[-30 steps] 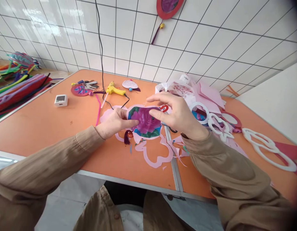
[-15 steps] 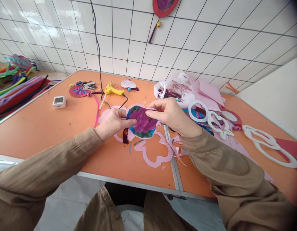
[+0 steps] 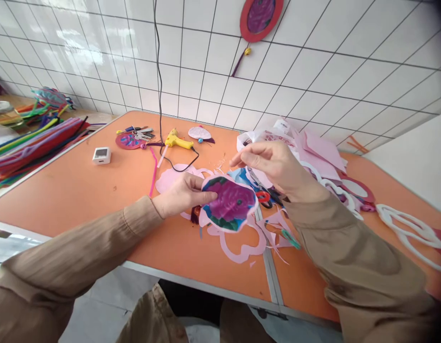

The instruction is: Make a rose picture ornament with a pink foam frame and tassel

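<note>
My left hand pinches a flower-patterned fabric piece, purple and green on blue with a pink edge, by its left side. It is held above the table. My right hand hovers to the upper right of the piece, apart from it, fingers stretched out with nothing visible in them. Under the piece lies a pink cut-out frame, and a dark tassel shows at its left. Scissors with red-and-black handles lie partly hidden between the piece and my right wrist.
A yellow glue gun with its cord lies at the back, near keys and a pink pipe cleaner. A white box stands left. Pink felt sheets and white frames lie right. Pipe cleaners are piled far left.
My right hand has let go of the fabric piece and moved up and right. My left hand still holds the piece, now tilted differently. The view has shifted, uncovering the scissors.
</note>
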`<state>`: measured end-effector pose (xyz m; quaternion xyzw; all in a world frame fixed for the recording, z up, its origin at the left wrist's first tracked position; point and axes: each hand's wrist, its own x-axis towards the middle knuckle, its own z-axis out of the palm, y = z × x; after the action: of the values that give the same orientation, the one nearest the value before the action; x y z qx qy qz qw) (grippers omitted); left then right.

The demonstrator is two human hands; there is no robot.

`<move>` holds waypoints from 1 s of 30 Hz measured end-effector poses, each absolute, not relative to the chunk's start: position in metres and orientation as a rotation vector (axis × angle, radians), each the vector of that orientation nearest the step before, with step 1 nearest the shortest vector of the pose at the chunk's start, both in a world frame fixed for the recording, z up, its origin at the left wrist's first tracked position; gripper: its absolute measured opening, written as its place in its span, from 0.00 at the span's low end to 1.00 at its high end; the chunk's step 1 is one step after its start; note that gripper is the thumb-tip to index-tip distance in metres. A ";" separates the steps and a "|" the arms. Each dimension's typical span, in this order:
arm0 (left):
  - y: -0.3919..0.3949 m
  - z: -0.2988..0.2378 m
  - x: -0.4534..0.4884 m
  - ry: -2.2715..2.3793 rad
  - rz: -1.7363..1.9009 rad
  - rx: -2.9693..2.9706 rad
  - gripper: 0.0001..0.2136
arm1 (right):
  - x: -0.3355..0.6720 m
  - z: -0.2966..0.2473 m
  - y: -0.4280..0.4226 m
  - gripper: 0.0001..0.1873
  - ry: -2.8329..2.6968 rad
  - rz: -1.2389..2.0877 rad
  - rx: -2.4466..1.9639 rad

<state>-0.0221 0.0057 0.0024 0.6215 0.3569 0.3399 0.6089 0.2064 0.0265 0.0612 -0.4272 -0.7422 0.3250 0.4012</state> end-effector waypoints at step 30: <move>0.010 0.007 -0.031 0.651 0.461 1.596 0.09 | 0.064 0.019 0.204 0.18 -2.763 0.059 -1.564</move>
<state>-0.0312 0.0105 0.0071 0.6961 0.2842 0.2010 0.6279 0.0637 0.2044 0.0188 -0.4924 -0.8700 0.0185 -0.0170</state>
